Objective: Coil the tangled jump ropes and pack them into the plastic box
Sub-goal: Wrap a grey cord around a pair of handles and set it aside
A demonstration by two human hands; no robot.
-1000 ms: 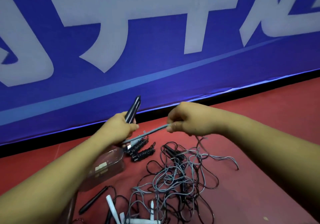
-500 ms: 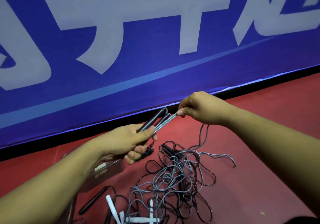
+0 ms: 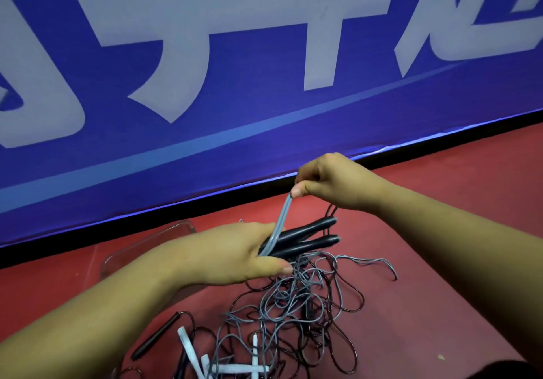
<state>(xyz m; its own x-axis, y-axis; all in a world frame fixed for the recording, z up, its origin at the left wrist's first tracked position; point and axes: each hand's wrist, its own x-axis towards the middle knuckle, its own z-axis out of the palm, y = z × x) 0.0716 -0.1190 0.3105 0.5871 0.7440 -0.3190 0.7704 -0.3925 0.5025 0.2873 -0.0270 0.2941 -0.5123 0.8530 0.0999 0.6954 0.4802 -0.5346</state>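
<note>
My left hand [image 3: 235,254] grips two black jump-rope handles [image 3: 305,236] that point right, side by side. A grey doubled cord [image 3: 279,226] rises from that hand to my right hand [image 3: 329,182], which pinches it between thumb and fingers just above the handles. Below both hands a tangle of grey and black ropes [image 3: 296,299] lies on the red floor. The clear plastic box [image 3: 152,242] sits behind my left forearm, mostly hidden.
A blue banner with white characters [image 3: 264,70] stands close behind, its black base along the floor. A loose black handle [image 3: 155,336] and white strips [image 3: 191,352] lie near the bottom edge. Red floor [image 3: 440,202] stretches to the right.
My left hand turned the handles from pointing up-right to pointing right and lower. My right hand rose above them, pulling the grey cord upward into a steeper line.
</note>
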